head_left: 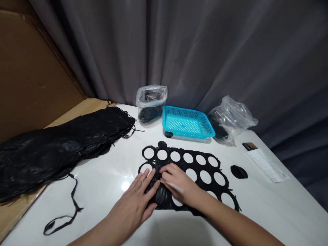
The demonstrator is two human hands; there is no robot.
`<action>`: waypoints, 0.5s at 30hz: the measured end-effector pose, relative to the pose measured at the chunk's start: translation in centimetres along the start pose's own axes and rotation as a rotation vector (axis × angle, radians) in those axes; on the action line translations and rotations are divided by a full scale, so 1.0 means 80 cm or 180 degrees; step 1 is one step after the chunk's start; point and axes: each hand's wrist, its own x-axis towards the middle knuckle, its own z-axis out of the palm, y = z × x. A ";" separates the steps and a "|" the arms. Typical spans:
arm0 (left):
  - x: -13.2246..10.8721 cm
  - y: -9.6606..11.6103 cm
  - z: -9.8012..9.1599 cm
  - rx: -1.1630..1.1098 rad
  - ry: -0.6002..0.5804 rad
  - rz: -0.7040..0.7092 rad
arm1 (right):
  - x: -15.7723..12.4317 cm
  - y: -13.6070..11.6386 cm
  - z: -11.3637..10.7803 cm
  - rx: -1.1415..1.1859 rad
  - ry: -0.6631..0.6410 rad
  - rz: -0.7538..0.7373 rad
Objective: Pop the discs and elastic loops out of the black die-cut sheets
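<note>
- Currently, our black sheet [197, 167] lies flat on the white table [107, 184], its left end under our fingers; its long axis runs away from our fingertips to the right, that end slanting nearer to us.
- We count six open round holes in the row beyond our fingertips, and about thirteen open in all; our hands hide the rest.
- Our left hand [138, 201] rests flat on the sheet, fingers straight and slightly spread, holding nothing.
- Our right hand [176, 184] is bent over the sheet, fingertips pressed close together just beside the left fingertips; we cannot tell whether they pinch anything.
- One loose black disc [239, 172] lies right of our right fingers, clear of the sheet.
- One blue basket [187, 123] stands beyond our fingertips, with two plastic bags, one at its left [151, 102] and one at its right [230, 118].
- One pile of black sheets [58, 147] spreads far left of our left fingers, and one black strip [69, 212] lies nearer.
- One paper slip [268, 165] lies far right.
</note>
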 end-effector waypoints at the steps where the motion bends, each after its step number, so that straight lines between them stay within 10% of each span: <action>1: 0.000 0.000 0.001 -0.0043 -0.0003 -0.0009 | 0.000 0.002 0.003 -0.0249 0.0020 -0.0147; 7: -0.003 -0.002 0.001 -0.0170 0.0029 -0.0111 | 0.010 0.034 -0.030 0.0090 0.1516 0.1044; 15: -0.010 -0.009 -0.004 0.0017 0.0018 -0.0164 | -0.008 0.033 -0.068 0.0364 0.1817 0.1734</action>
